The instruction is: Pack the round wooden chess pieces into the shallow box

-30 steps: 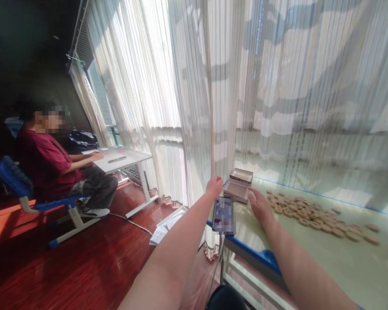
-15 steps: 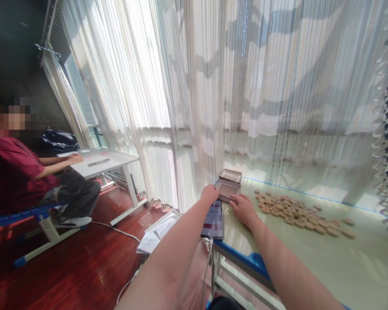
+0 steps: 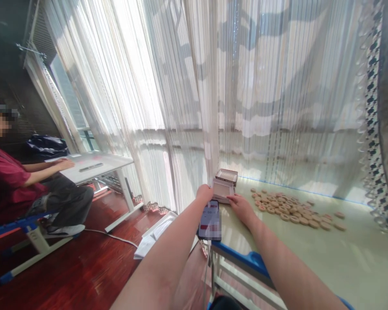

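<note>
Both my hands grip a shallow open box (image 3: 222, 189) at the far left corner of the table. My left hand (image 3: 204, 193) closes on its left side, and my right hand (image 3: 241, 206) pinches its near right corner. The box is tilted up, its bare inside facing me. Just behind it lies a second shallow box part (image 3: 226, 176) with a dark edge. To the right, round wooden game pieces (image 3: 289, 209) are spread in a loose pile; their markings are too small to read. A phone (image 3: 210, 220) with a lit screen lies below my left hand.
The pale green table (image 3: 352, 262) has a blue front edge. Sheer curtains (image 3: 261, 107) hang along its back. White papers (image 3: 153, 241) lie lower left, beside a cable on the red floor. A person in a dark red shirt (image 3: 6, 172) sits at another table (image 3: 93, 168).
My right hand has closed on the box's near right corner, and the box is now tilted up. The view has shifted slightly to the right. The wooden pieces lie as before.
</note>
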### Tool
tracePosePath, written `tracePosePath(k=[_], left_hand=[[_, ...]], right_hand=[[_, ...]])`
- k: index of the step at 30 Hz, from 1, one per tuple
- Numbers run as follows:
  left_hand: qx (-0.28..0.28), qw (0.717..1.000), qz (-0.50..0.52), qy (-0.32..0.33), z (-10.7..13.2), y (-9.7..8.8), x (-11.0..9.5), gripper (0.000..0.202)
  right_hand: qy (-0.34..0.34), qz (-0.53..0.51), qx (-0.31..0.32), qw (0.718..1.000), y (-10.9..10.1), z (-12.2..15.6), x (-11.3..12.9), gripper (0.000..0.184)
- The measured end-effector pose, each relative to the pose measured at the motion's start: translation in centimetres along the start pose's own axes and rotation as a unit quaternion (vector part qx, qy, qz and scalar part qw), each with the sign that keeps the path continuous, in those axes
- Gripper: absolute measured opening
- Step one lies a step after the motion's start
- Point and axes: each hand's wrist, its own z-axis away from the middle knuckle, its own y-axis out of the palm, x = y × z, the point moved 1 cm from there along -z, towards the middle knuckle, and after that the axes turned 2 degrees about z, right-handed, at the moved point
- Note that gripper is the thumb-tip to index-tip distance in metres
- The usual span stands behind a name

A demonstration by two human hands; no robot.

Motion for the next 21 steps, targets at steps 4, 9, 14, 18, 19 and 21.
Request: tracePosePath(k=[4, 9, 14, 18, 19, 21], left_hand=[[-0.028, 1.000, 0.006, -0.003, 0.0, -0.9, -0.4, 0.032], [-0.057, 0.998, 0.014, 0.015, 0.8, -1.9, -1.9, 0.036], [-0.060, 0.994, 0.035, 0.085, 3.1, -1.4, -4.6, 0.035], [-0.066, 0.981, 0.084, 0.164, 5.6, 1.4, -7.5, 0.030], [-0.061, 0.974, 0.107, 0.188, 6.1, 2.3, -8.2, 0.027], [-0.040, 0.972, 0.140, 0.184, 6.8, 4.1, -9.5, 0.028]], right_hand=[[-0.026, -0.019, -0.070, 0.997, -0.2, -0.1, 0.4, 0.031], [-0.075, -0.009, -0.119, 0.990, -1.3, 0.3, 2.0, 0.024], [-0.014, 0.117, -0.077, 0.990, -5.5, 2.3, 4.2, 0.024], [0.016, 0.205, -0.044, 0.978, -10.3, 6.2, 3.7, 0.023], [0.017, 0.220, -0.033, 0.975, -11.3, 7.5, 3.2, 0.023], [0.026, 0.248, -0.010, 0.968, -13.1, 10.1, 2.1, 0.022]])
